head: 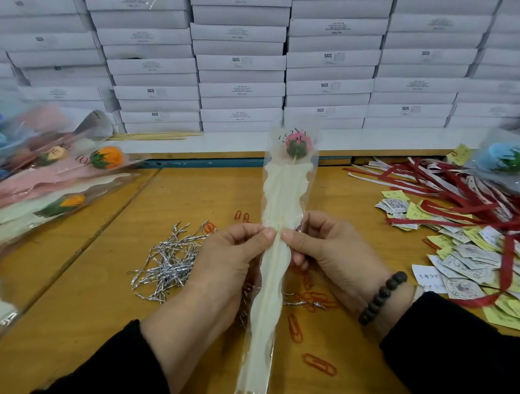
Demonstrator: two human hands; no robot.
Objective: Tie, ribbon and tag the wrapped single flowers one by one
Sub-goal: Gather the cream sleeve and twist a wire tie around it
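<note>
Both hands pinch 1 wrapped flower (286, 201) at mid-stem above the desk (92, 296): left hand (226, 259) and right hand (325, 250), thumbs nearly meeting. Silver twist ties (165, 262) lie left, red paper clips (306, 303) underneath, ribbons (451, 192) and tags (467, 264) right.

The wrapped flower (285, 195) shows a pink bloom, green sepals, cream paper and black lettering. Silver twist ties (168, 262) and red-orange paper clips (318, 364) lie on the yellow-brown table (77, 296). By its right edge are red ribbons (451, 186) and white and yellow tags (467, 264). White boxes (239, 62) line the far edge.
</note>
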